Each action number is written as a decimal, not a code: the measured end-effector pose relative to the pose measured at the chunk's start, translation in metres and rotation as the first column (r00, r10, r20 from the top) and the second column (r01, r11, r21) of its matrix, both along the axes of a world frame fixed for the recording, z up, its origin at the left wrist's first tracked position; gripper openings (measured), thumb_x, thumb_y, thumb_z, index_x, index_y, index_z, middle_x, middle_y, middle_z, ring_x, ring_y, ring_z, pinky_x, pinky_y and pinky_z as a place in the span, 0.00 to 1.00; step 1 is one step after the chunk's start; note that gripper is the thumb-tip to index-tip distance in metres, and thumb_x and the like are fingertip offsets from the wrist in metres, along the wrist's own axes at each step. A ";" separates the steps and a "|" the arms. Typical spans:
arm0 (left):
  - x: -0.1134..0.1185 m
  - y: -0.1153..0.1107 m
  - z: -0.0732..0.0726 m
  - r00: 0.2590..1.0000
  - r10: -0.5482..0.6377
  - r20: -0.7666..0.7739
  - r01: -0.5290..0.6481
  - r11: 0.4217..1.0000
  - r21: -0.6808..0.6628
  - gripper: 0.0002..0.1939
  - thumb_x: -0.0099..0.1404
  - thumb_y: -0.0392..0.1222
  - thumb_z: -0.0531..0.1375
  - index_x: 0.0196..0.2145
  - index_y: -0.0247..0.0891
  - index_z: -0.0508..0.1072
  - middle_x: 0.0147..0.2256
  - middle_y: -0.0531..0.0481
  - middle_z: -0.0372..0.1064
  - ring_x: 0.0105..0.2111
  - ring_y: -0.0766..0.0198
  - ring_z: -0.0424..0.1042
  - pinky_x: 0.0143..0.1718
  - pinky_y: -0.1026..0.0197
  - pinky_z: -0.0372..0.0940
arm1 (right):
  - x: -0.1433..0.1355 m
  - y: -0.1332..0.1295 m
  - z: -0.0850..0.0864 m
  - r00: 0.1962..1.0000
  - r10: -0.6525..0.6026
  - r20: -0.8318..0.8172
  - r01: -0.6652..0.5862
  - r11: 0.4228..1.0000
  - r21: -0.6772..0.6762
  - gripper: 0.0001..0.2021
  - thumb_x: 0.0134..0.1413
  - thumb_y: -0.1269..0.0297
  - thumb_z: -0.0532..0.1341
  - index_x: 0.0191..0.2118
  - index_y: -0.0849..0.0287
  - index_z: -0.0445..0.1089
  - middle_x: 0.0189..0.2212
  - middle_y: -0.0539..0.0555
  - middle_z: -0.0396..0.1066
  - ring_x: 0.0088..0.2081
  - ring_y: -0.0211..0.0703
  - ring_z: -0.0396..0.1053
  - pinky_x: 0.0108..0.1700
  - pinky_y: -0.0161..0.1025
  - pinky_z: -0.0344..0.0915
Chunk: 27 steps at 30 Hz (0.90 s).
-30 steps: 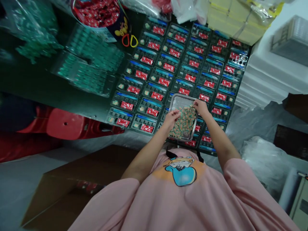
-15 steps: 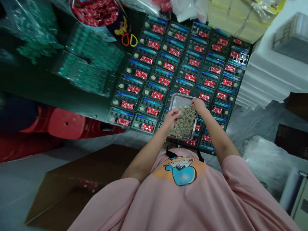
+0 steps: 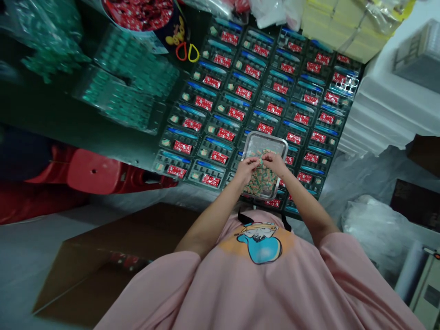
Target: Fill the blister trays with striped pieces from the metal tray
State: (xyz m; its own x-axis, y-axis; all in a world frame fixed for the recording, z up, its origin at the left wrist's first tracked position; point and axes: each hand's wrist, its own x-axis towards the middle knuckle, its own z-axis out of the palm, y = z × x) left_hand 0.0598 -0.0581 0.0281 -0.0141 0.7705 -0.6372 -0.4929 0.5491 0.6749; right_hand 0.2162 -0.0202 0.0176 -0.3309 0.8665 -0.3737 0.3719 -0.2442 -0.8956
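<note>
The right hand (image 3: 273, 164) has come left to the left hand (image 3: 246, 169) above the tray (image 3: 264, 142), making the work two-handed; both seemingly pinch a small piece (image 3: 260, 161)

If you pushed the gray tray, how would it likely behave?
The gray tray would probably keep its shape, since its raised rim looks stiff. Being low and broad, it seems unlikely to tip. The loosely heaped tan-and-green pieces inside might slide.

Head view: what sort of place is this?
Likely a small packing or assembly workshop: rows of similar dark trays holding red packets, a tub full of similar red ones, and a shallow tray of small loose pieces.
</note>
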 end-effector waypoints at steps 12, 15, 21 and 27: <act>-0.027 -0.010 -0.001 0.988 0.096 0.117 -0.083 0.990 -0.111 0.16 0.43 0.34 0.73 0.30 0.35 0.73 0.27 0.53 0.71 0.28 0.69 0.70 0.27 0.67 0.57 | -0.037 0.042 0.002 0.672 0.101 0.734 -0.382 0.896 0.226 0.07 0.55 0.70 0.61 0.39 0.64 0.75 0.42 0.68 0.74 0.48 0.56 0.68 0.50 0.48 0.63; -0.032 -0.013 -0.001 0.977 0.090 0.191 -0.069 0.991 -0.115 0.15 0.45 0.34 0.72 0.31 0.36 0.73 0.28 0.53 0.72 0.29 0.69 0.71 0.30 0.66 0.61 | -0.043 0.044 0.002 0.609 0.125 0.783 -0.417 0.890 0.183 0.07 0.55 0.73 0.60 0.38 0.65 0.75 0.43 0.69 0.74 0.47 0.57 0.68 0.49 0.48 0.63; -0.032 -0.015 -0.005 0.969 0.083 0.231 -0.062 0.994 -0.094 0.15 0.47 0.34 0.72 0.30 0.36 0.72 0.27 0.53 0.72 0.28 0.70 0.71 0.32 0.66 0.64 | -0.035 0.030 0.001 0.807 0.046 0.589 -0.221 0.948 0.228 0.05 0.53 0.70 0.62 0.37 0.61 0.73 0.35 0.57 0.75 0.38 0.45 0.69 0.43 0.40 0.63; -0.018 -0.005 -0.005 0.993 0.086 0.075 -0.083 0.996 -0.045 0.18 0.40 0.37 0.74 0.29 0.35 0.72 0.24 0.56 0.70 0.23 0.73 0.66 0.27 0.68 0.60 | -0.031 0.012 0.003 0.994 -0.067 0.084 0.063 0.997 0.046 0.04 0.50 0.65 0.63 0.31 0.58 0.70 0.26 0.48 0.71 0.30 0.38 0.67 0.36 0.35 0.63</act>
State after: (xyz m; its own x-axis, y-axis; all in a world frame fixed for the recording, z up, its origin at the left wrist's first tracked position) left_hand 0.0416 -0.0633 0.0235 -0.0282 0.7414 -0.6705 -0.5884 0.5300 0.6107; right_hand 0.1854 -0.0084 0.0209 -0.2418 0.9012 -0.3598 0.4324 -0.2319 -0.8714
